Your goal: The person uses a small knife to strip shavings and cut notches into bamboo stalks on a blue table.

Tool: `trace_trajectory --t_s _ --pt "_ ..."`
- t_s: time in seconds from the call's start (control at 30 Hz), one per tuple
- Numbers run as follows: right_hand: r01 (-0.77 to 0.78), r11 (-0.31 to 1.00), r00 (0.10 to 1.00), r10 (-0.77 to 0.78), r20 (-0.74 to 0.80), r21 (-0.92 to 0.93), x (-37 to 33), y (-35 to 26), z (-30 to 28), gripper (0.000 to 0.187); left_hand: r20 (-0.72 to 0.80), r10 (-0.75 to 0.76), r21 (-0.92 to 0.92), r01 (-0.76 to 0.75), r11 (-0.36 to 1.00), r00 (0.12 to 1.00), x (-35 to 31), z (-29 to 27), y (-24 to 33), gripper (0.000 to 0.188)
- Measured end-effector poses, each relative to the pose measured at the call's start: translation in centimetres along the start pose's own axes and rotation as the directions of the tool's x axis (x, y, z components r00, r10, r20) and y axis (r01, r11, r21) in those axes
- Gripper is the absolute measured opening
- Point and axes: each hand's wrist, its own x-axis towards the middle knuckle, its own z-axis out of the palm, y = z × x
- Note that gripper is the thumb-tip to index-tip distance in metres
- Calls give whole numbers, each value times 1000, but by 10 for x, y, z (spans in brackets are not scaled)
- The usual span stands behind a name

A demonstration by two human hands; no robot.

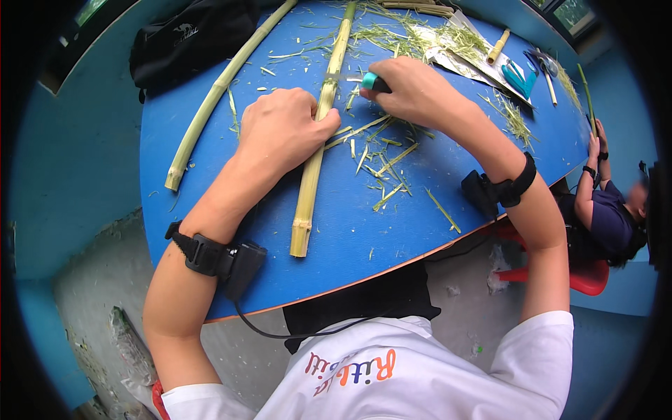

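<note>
A yellow-green jointed bamboo pole (pixel 308 189) lies lengthwise on the blue table, its cut end toward me. My left hand (pixel 283 122) is closed around its middle, thumb along the right side. To the right of the pole, my right hand (pixel 413 87) is closed on a knife (pixel 376 82) with a teal and black handle. The knife's blade reaches left toward a joint of the pole; whether it touches is hard to make out. Thin shavings (pixel 381 161) are scattered beside the pole, below my right hand.
A second bamboo pole (pixel 217 94) lies to the left, near a black bag (pixel 192 45). Shavings heap over paper (pixel 462 42) at the back, near a short bamboo piece (pixel 498 46) and a teal object (pixel 519 78). At far right, another person (pixel 609 210) holds a green stalk (pixel 586 98).
</note>
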Motion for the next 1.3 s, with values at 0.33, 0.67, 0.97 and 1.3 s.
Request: trace_trajectory --t_s 0.33,0.67,0.97,1.3 --pt "-42 999 973 46 225 -24 8 -1 2 21 17 -11 -25 12 1000 1000 2 0 4 42" --pt "-82 980 978 114 175 -180 13 -8 7 19 -62 43 4 -43 999 997 2 11 1 40" --pt "-96 979 992 108 57 -180 22 -5 16 18 -90 53 36 -50 998 995 4 9 -4 43" --pt "-50 984 998 56 33 -173 30 -14 23 18 -10 -47 42 47 998 999 1 -1 -7 43"
